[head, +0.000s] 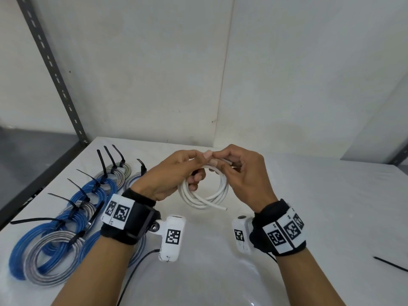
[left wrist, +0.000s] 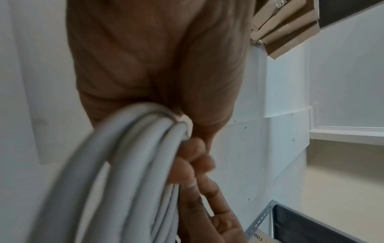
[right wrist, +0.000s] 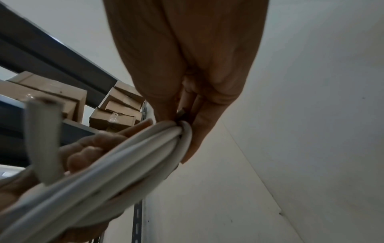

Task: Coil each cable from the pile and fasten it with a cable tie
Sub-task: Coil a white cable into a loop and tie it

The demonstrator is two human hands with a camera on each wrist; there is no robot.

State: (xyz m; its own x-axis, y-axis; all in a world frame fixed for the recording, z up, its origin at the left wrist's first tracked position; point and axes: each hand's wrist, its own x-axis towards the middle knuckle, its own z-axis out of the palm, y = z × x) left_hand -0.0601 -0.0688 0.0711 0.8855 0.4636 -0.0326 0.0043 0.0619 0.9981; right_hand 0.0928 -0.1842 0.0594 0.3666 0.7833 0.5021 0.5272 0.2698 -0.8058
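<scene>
1. The left hand (head: 174,173) and the right hand (head: 240,173) are raised together above the white worktop (head: 309,206), and both hold one white cable (head: 204,195) that is wound into a coil of several loops.
2. The fingers of the left hand (head: 195,180) are curled through the coil and grip the loops from inside, with the thumb on top.
3. The fingers of the right hand (right wrist: 197,131) are closed round the top of the coil, just beside the left thumb, so that the two hands touch at the fingertips.
4. In the right wrist view one strand of the cable crosses round the bundled loops right at these fingertips.
5. The coil hangs below the fingers of both hands, and one cut end (head: 224,208) sticks out at its bottom, on the right hand's side.
6. To the left of the left fingers, a group of blue and grey coils (head: 66,217) lies on the worktop, each bound with a black tie (head: 72,202) whose tail sticks up.
7. Well apart from the right fingers, at the right edge, a loose black tie (head: 390,263) lies flat on the worktop.
8. The wrist views show cardboard boxes (right wrist: 116,111) on a shelf in the background.
</scene>
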